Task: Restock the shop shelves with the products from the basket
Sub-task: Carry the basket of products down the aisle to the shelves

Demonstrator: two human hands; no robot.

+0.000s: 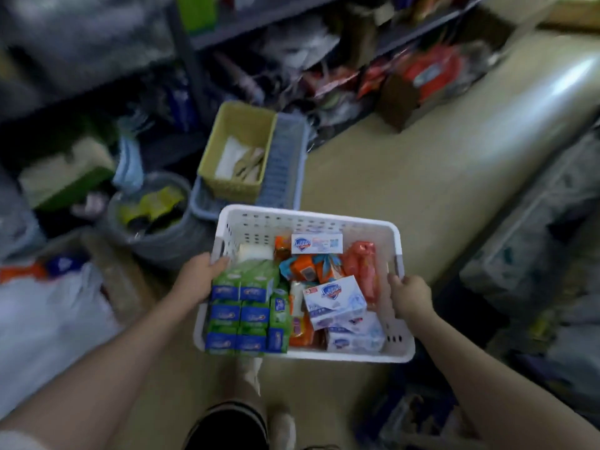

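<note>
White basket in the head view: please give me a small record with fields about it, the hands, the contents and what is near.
carried item: white basket, perforated walls, held above the floor
left hand: grips the basket's left rim
right hand: grips the basket's right rim
contents, left: green and blue packs, stacked in rows
contents, middle: orange packets
contents, right: white and blue boxes
ahead on the floor: yellow basket sitting inside a blue basket
beside it: grey bin
shelves: blurred, goods unclear
</note>
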